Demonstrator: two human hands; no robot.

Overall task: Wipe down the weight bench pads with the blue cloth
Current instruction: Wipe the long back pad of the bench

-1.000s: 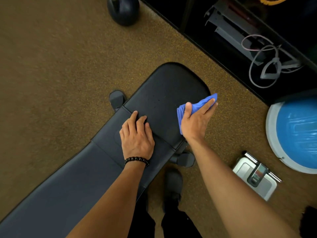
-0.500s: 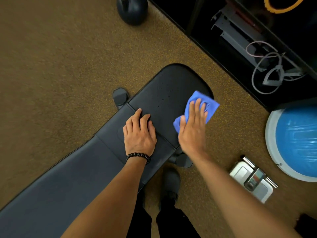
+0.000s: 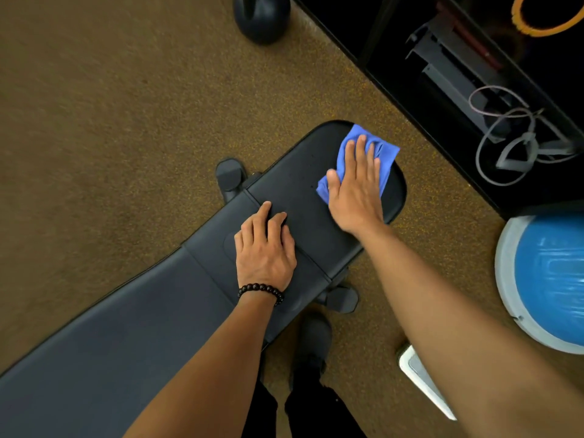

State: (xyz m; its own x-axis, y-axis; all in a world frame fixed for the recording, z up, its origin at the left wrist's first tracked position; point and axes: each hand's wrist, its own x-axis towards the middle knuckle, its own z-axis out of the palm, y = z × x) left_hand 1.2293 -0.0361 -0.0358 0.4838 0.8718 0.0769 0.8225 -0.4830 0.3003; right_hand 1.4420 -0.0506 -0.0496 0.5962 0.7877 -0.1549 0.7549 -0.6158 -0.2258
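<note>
A black weight bench runs from lower left to upper right, with its long back pad [image 3: 120, 336] and its rounded seat pad [image 3: 294, 181]. The blue cloth [image 3: 384, 151] lies flat on the far end of the seat pad. My right hand [image 3: 357, 188] presses on the cloth with straight, spread fingers. My left hand [image 3: 265, 251], with a black bead bracelet on the wrist, rests flat on the bench at the gap between the two pads, fingers straight.
A dark kettlebell [image 3: 260, 14] stands on the brown floor at the top. A black rack [image 3: 474, 74] with cables and a band fills the upper right. A blue balance dome [image 3: 550, 279] and a white scale [image 3: 420, 374] lie at the right. My shoe [image 3: 313, 339] stands beside the bench.
My right hand slid the cloth from the seat pad's right edge up toward its far end, and the cloth spread flatter. My left hand stayed in place.
</note>
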